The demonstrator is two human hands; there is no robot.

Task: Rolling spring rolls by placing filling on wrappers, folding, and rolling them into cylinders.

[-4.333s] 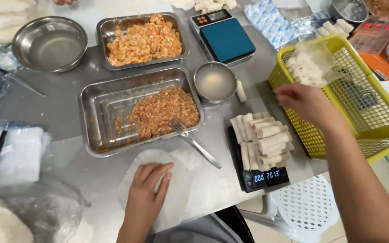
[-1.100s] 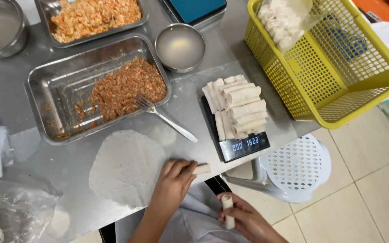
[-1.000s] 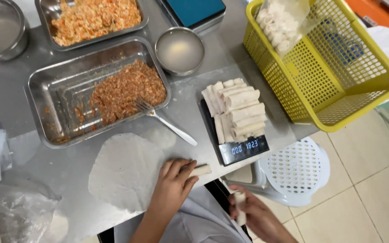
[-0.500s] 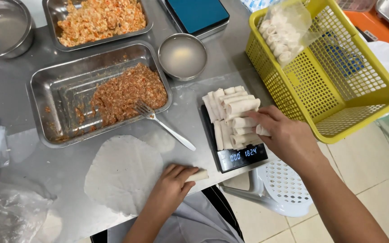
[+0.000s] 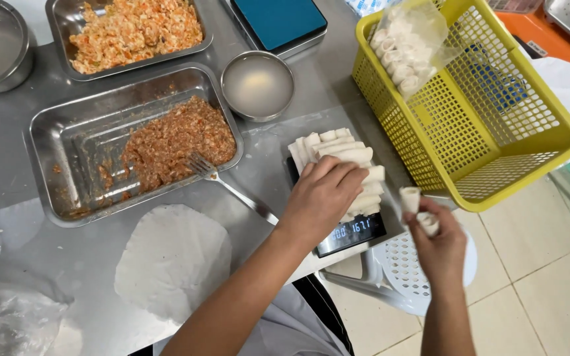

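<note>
Right hand point(image 5: 438, 240) pinches two pale rolled spring rolls point(image 5: 417, 209) beside the bench edge, above a white perforated plastic stool point(image 5: 404, 267). Left hand point(image 5: 322, 198) lies spread, gripping nothing, on the stack of white rolls point(image 5: 344, 148) atop one black digital scale point(image 5: 357, 232). One round rice wrapper point(image 5: 173, 260) lies on the steel bench point(image 5: 87, 264). Farther: one fork point(image 5: 229, 188), two filling trays point(image 5: 74, 155), one small water bowl point(image 5: 257, 84), one yellow plastic basket point(image 5: 496, 125).
</note>
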